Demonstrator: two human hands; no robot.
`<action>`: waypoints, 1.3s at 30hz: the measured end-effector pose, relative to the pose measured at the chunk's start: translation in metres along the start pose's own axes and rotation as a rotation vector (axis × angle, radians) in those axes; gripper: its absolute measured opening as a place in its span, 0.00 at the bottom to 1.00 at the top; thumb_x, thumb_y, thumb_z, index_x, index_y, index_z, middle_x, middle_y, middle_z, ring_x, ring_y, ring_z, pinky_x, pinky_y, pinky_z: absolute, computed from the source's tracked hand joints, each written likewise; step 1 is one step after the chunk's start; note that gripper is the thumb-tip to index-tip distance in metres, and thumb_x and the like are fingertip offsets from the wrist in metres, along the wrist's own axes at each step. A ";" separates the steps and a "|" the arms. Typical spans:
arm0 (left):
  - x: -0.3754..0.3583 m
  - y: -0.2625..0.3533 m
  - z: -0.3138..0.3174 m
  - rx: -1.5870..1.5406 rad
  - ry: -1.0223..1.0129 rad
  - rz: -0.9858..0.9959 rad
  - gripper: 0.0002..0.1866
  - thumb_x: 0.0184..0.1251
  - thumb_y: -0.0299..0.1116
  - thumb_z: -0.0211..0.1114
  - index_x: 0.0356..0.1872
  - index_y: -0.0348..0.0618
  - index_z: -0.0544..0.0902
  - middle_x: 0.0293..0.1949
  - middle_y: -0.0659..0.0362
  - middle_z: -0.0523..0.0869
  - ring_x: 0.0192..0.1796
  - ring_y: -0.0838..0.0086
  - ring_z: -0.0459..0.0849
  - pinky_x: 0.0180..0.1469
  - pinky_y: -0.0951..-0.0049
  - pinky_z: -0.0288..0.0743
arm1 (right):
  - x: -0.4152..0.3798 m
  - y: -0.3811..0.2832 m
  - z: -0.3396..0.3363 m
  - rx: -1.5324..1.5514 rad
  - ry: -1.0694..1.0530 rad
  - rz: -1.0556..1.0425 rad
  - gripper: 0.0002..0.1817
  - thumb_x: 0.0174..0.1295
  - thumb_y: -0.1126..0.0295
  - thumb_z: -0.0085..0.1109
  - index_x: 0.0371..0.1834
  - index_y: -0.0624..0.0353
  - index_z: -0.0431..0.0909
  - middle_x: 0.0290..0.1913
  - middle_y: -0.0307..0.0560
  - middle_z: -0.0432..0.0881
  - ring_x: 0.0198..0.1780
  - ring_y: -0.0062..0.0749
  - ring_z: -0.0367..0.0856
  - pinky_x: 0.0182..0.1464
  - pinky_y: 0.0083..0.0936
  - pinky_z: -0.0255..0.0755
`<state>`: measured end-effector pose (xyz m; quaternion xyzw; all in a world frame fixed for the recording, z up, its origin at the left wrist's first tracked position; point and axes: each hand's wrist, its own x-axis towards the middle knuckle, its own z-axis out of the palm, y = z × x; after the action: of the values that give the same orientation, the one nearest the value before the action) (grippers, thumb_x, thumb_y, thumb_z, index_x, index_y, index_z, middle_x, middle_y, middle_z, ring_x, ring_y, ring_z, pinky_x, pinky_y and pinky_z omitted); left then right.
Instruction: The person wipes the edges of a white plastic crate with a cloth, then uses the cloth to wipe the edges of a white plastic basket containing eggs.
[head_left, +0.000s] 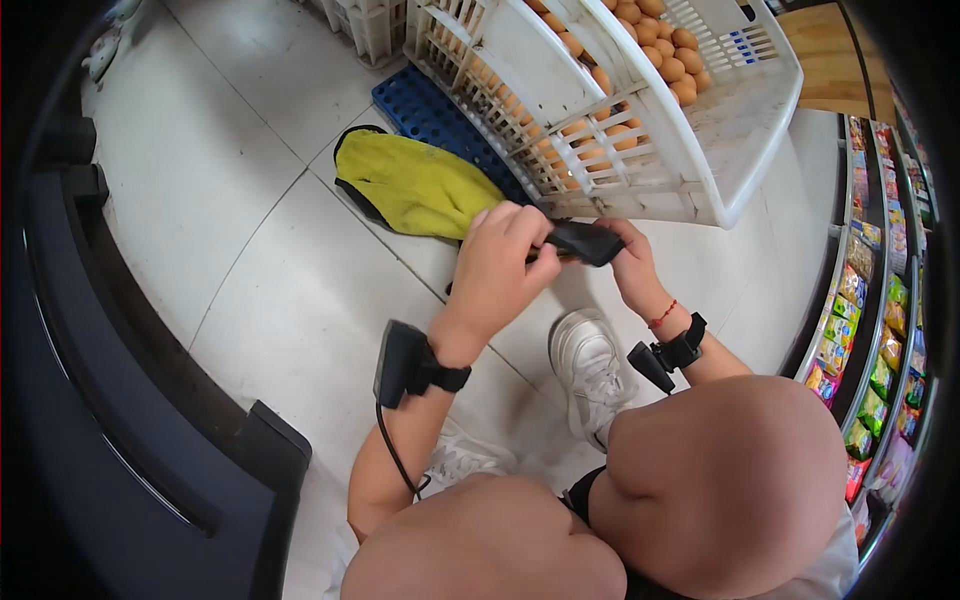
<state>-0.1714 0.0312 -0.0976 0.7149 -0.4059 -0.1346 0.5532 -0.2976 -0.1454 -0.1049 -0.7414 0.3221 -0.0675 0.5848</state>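
A black item [588, 243], perhaps a strap or folded cloth, is stretched between my two hands. My left hand [503, 265] has its fingers curled round its left end, and my right hand [637, 268] pinches its right end. Beside my left hand a yellow-green cloth piece [415, 182] with black edging hangs or lies over the floor; whether it joins the black item I cannot tell. Each wrist wears a black strapped device.
A white plastic crate [690, 150] full of brown eggs [655, 45] stands ahead, with a blue perforated tray [440, 115] beside it. Snack shelves [865, 300] line the right, a dark cabinet [130, 400] the left. My white shoes [590, 365] rest on the tiled floor [250, 200].
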 end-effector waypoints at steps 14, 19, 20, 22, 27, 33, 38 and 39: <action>-0.018 0.032 -0.051 0.131 -0.259 -0.004 0.13 0.45 0.25 0.68 0.34 0.41 0.78 0.30 0.53 0.77 0.38 0.56 0.76 0.40 0.61 0.70 | 0.027 -0.017 -0.051 0.386 -0.671 0.525 0.18 0.52 0.69 0.52 0.41 0.71 0.82 0.43 0.45 0.83 0.46 0.23 0.78 0.49 0.18 0.70; -0.017 0.010 -0.025 0.233 0.036 -0.052 0.11 0.41 0.19 0.61 0.30 0.39 0.74 0.32 0.52 0.75 0.40 0.53 0.75 0.40 0.60 0.70 | 0.019 -0.054 -0.032 -0.280 -0.463 0.163 0.18 0.55 0.69 0.62 0.47 0.67 0.81 0.42 0.44 0.83 0.45 0.22 0.77 0.50 0.25 0.72; -0.017 0.006 -0.020 0.232 0.042 -0.056 0.11 0.41 0.19 0.61 0.30 0.39 0.74 0.32 0.52 0.75 0.40 0.53 0.75 0.40 0.60 0.70 | 0.020 -0.055 -0.032 -0.544 -0.406 -0.050 0.17 0.54 0.69 0.64 0.46 0.66 0.81 0.41 0.45 0.83 0.45 0.23 0.78 0.50 0.26 0.72; -0.015 0.001 -0.009 0.217 0.277 -0.314 0.12 0.43 0.16 0.59 0.32 0.38 0.73 0.36 0.52 0.77 0.41 0.55 0.77 0.41 0.63 0.72 | 0.020 -0.023 -0.037 -0.668 -0.334 -0.350 0.14 0.52 0.69 0.65 0.41 0.65 0.82 0.34 0.47 0.83 0.38 0.31 0.81 0.44 0.27 0.74; -0.008 0.005 0.012 -0.094 0.539 -0.391 0.14 0.48 0.18 0.65 0.38 0.39 0.76 0.49 0.52 0.77 0.45 0.60 0.79 0.45 0.70 0.75 | 0.008 -0.023 -0.034 -0.653 -0.134 -0.826 0.10 0.43 0.76 0.66 0.30 0.61 0.79 0.27 0.46 0.82 0.26 0.42 0.80 0.33 0.28 0.73; -0.006 0.013 0.026 -0.024 0.347 -0.151 0.17 0.48 0.23 0.70 0.42 0.44 0.79 0.49 0.52 0.75 0.48 0.57 0.79 0.47 0.65 0.76 | 0.006 -0.021 -0.013 -0.471 0.066 -0.654 0.10 0.45 0.81 0.63 0.33 0.63 0.80 0.29 0.42 0.81 0.29 0.29 0.77 0.34 0.21 0.70; 0.013 0.015 0.019 -0.112 0.460 -0.132 0.16 0.46 0.22 0.71 0.39 0.40 0.80 0.44 0.54 0.75 0.44 0.59 0.79 0.44 0.66 0.75 | 0.008 -0.027 0.009 -0.056 0.135 -0.273 0.13 0.48 0.82 0.62 0.39 0.65 0.81 0.28 0.36 0.79 0.30 0.18 0.73 0.33 0.15 0.68; 0.016 0.015 0.018 -0.132 0.438 -0.088 0.16 0.46 0.22 0.71 0.39 0.40 0.80 0.44 0.54 0.75 0.44 0.58 0.79 0.44 0.66 0.75 | 0.006 -0.031 0.011 -0.104 0.121 -0.242 0.10 0.54 0.81 0.59 0.40 0.67 0.80 0.29 0.40 0.80 0.27 0.19 0.74 0.31 0.16 0.69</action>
<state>-0.1787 0.0065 -0.0863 0.7065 -0.2348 -0.0268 0.6671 -0.2752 -0.1365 -0.0818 -0.7988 0.2683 -0.1652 0.5125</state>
